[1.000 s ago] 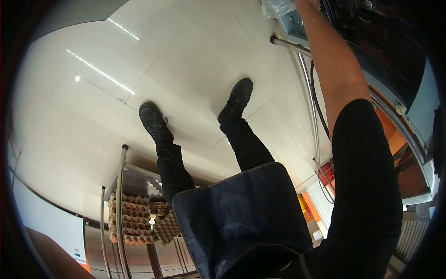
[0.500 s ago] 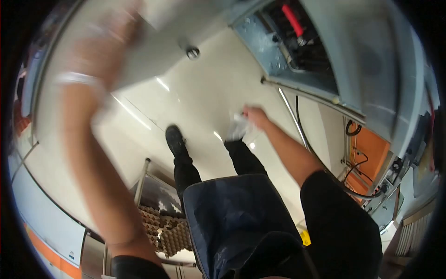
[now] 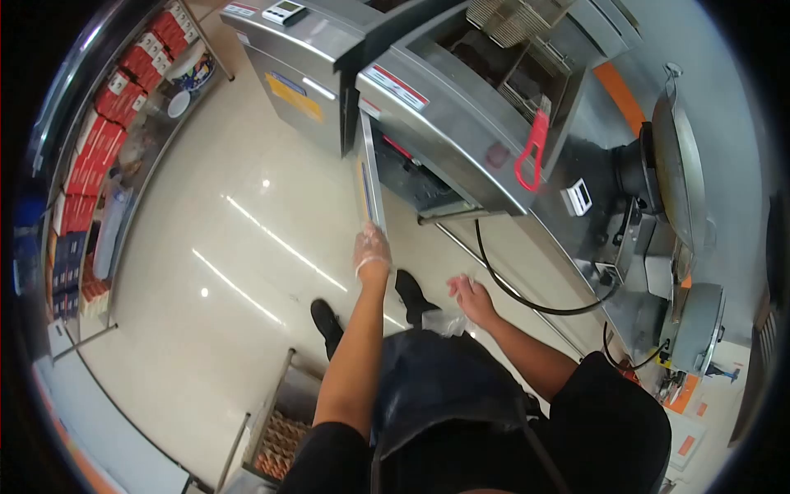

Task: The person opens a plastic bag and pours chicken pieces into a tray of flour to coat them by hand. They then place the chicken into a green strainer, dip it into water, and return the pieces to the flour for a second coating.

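My left hand [image 3: 372,249], in a clear plastic glove, is closed at the near edge of a metal cabinet door [image 3: 369,191]. The door stands partly ajar below the fryer [image 3: 436,111]. Inside the dark cabinet [image 3: 420,177] a red-handled item [image 3: 398,148] shows in part. My right hand [image 3: 475,302] is bent in front of the apron, its fingers curled. Beside and below it hangs a crumpled piece of clear plastic [image 3: 444,322], apparently in its grasp. Its exact shape is hard to make out.
Fryer baskets [image 3: 506,18], a red-handled tool [image 3: 535,148] and a small white timer [image 3: 578,198] are on the counter. A black hose [image 3: 514,288] loops below. Shelves of red boxes [image 3: 92,156] stand left; egg trays [image 3: 280,445] are near my legs.
My left hand has come down from its raised, blurred position to the cabinet door's edge. The door has swung closer to the cabinet. My right hand has drawn nearer to the apron.
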Motion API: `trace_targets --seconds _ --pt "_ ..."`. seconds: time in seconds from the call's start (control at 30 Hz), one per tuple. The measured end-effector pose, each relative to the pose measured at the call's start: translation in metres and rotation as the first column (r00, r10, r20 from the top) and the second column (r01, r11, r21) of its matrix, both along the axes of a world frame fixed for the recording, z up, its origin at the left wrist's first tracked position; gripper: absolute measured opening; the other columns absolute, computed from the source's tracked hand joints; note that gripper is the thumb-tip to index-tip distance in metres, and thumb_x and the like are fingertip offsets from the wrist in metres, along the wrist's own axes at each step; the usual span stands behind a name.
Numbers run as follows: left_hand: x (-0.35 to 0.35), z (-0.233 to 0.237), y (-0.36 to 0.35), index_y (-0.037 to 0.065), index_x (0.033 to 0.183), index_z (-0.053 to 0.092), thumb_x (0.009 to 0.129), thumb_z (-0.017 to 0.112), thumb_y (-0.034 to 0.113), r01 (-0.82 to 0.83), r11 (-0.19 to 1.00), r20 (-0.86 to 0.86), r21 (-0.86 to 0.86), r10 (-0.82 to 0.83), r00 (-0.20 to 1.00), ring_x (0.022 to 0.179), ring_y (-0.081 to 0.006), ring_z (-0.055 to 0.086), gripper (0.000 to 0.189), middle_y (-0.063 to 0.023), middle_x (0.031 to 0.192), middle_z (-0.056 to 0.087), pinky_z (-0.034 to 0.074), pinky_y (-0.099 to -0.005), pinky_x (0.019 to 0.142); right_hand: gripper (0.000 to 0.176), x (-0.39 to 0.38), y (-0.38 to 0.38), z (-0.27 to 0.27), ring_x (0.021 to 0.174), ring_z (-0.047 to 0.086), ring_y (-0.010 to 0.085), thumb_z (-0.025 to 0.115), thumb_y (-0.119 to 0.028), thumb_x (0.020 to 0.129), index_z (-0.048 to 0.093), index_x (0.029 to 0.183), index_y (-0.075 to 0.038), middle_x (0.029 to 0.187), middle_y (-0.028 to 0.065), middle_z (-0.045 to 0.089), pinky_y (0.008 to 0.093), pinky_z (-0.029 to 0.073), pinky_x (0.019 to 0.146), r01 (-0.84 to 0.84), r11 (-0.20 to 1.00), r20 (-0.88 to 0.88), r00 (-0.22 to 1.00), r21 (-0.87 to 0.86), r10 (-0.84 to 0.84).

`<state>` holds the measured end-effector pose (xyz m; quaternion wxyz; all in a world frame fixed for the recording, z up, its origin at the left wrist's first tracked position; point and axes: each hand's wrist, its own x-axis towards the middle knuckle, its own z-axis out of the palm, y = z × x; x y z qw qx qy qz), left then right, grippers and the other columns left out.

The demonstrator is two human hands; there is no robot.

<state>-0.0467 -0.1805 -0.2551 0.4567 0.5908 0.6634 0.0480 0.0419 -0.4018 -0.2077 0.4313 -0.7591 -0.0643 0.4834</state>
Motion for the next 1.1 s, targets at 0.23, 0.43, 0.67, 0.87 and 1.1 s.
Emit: trace_targets --seconds 0.23,0.43,0.67,0.87,1.1 --pt "0.054 -0.002 -0.053 0.002 0.109 0.049 0.090 0.032 0.027 0.369 0.908 -0.143 0.200 -0.346 0.927 0.095 -0.0360 0.055 0.035 -0.0231 0.106 0.056 0.045 -0.0417 0.079 0.046 0.068 0.035 0.161 0.053 0.037 0.0045 0.029 -0.040 0.096 0.055 0.098 -0.003 0.075 0.0004 0.052 0.0190 0.030 0.047 0.041 0.831 -0.163 0.985 0.555 0.061" --pt "0.026 0.047 -0.087 -0.001 0.105 0.053 0.092 0.024 0.048 0.045 0.942 0.228 0.334 -0.127 0.965 0.089 -0.0277 0.058 0.058 -0.0203 0.099 0.059 0.044 -0.0367 0.077 0.044 0.102 0.056 0.207 0.052 0.036 0.0077 0.034 -0.040 0.094 0.054 0.099 -0.001 0.074 0.0020 0.049 0.0209 0.028 0.044 0.385 0.678 -0.671 0.709 0.626 0.217" --pt "-0.079 0.238 -0.163 0.006 0.133 0.032 0.086 0.036 0.059 -0.046 0.838 0.838 -0.544 0.539 -0.087 0.097 -0.0242 0.054 0.071 -0.0095 0.121 0.046 0.046 -0.0352 0.084 0.039 0.055 0.073 0.213 0.059 0.039 0.0124 0.034 -0.034 0.094 0.053 0.101 -0.001 0.082 0.0064 0.049 0.0221 0.033 0.050 0.454 0.695 -0.808 0.490 0.558 0.328" --pt "-0.138 0.290 -0.254 0.004 0.124 0.042 0.082 0.059 0.042 -0.602 0.795 0.797 -0.071 0.408 0.445 0.091 -0.0171 0.055 0.058 -0.0102 0.109 0.053 0.049 -0.0267 0.072 0.040 -0.038 0.041 0.207 0.063 0.042 0.0117 0.035 -0.036 0.094 0.052 0.106 -0.002 0.088 0.0058 0.052 0.0228 0.036 0.054 0.081 0.691 -0.616 0.535 0.719 0.578" --pt "-0.240 0.308 -0.467 0.003 0.098 0.060 0.082 0.057 0.024 -0.677 0.574 0.199 0.460 0.677 0.709 0.087 -0.0248 0.058 0.026 -0.0128 0.091 0.062 0.047 -0.0334 0.075 0.046 -0.163 -0.087 0.231 0.093 0.048 0.0176 0.044 -0.038 0.091 0.043 0.119 -0.002 0.109 0.0090 0.050 0.0271 0.040 0.079 -0.501 0.595 -0.434 0.408 0.628 0.803"
